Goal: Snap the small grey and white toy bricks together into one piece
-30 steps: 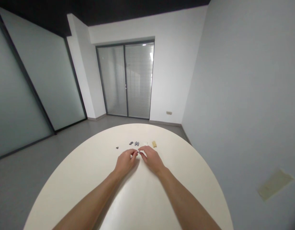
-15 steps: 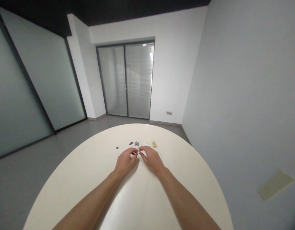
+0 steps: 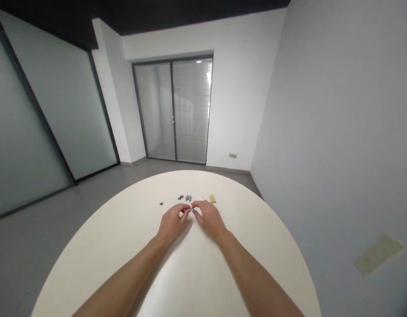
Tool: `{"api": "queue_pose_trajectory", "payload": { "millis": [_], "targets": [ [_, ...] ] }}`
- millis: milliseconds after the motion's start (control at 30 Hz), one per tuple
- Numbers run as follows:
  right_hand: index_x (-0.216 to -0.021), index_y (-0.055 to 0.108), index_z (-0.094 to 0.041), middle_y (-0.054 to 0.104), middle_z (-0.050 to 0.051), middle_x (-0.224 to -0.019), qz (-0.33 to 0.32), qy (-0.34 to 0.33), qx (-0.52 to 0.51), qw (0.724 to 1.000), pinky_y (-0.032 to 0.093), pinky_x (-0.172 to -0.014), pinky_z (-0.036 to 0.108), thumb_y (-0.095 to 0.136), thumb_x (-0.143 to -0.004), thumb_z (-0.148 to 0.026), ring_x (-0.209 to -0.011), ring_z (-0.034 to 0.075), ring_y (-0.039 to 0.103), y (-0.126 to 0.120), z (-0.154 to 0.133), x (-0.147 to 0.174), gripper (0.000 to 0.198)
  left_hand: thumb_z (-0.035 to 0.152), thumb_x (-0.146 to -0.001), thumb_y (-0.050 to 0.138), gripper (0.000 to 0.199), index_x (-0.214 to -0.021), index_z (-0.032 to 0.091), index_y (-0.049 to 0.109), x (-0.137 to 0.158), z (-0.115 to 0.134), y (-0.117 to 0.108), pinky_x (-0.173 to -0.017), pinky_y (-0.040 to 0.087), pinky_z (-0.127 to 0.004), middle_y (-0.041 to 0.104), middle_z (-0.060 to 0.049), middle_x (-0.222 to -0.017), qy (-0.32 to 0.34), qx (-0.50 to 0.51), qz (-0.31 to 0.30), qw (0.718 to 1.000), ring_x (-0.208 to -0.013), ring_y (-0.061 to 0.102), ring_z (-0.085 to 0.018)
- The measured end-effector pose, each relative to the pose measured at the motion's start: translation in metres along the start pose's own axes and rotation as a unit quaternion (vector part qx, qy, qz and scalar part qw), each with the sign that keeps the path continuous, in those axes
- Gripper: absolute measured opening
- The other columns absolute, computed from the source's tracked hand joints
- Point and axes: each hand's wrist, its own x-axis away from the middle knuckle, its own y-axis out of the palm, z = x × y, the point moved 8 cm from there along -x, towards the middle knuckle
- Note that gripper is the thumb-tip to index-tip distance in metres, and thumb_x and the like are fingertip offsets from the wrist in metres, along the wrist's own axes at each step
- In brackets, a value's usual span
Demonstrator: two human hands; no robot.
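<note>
My left hand (image 3: pixel 172 221) and my right hand (image 3: pixel 210 219) meet over the table, fingertips pinched together. Between them is a tiny greyish piece (image 3: pixel 191 209), mostly covered by the fingers; its kind is too small to make out. Just beyond the hands lie small blue-grey pieces (image 3: pixel 188 198), with dark grey pieces (image 3: pixel 180 197) to their left. A single small dark piece (image 3: pixel 161 204) lies apart, further left. Past my right hand are small white pieces (image 3: pixel 201 198), hard to see against the tabletop, and some yellow pieces (image 3: pixel 212 198).
The round white table (image 3: pixel 124 246) curves away on both sides. A white wall (image 3: pixel 329 132) stands close on the right, with a strip of tape (image 3: pixel 378 255) on it. Glass doors with blinds (image 3: pixel 173 114) are at the back, frosted panels (image 3: pixel 58 92) at the left.
Hardly anything differs. Both hands keep their place, with a slight shift of the fingers around the small piece.
</note>
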Motion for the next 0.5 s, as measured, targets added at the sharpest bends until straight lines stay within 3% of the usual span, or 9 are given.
{"api": "queue_pose_trajectory", "payload": {
  "millis": [267, 500],
  "targets": [
    [-0.107, 0.062, -0.020, 0.071, 0.006, -0.102, -0.007, -0.002, 0.008, 1.000, 0.049, -0.086, 0.037, 0.059, -0.093, -0.016, -0.096, 0.022, 0.064, 0.0001, -0.0018, -0.0007, 0.015, 0.040, -0.093, 0.048, 0.029, -0.102, 0.025, 0.071, -0.0004, -0.0009, -0.0002, -0.076, 0.051, -0.028, 0.074, -0.003, -0.102, 0.002, -0.007, 0.005, 1.000, -0.092, 0.066, -0.019],
    [-0.102, 0.064, -0.021, 0.072, 0.006, -0.098, -0.015, 0.001, 0.008, 1.000, 0.048, -0.086, 0.037, 0.057, -0.094, -0.017, -0.094, 0.022, 0.065, -0.0006, -0.0022, -0.0013, 0.011, 0.030, -0.091, 0.050, 0.024, -0.105, 0.025, 0.068, -0.0003, -0.0010, 0.0000, -0.075, 0.051, -0.027, 0.072, -0.001, -0.101, 0.022, 0.003, 0.013, 1.000, -0.088, 0.065, -0.017]
  ]
}}
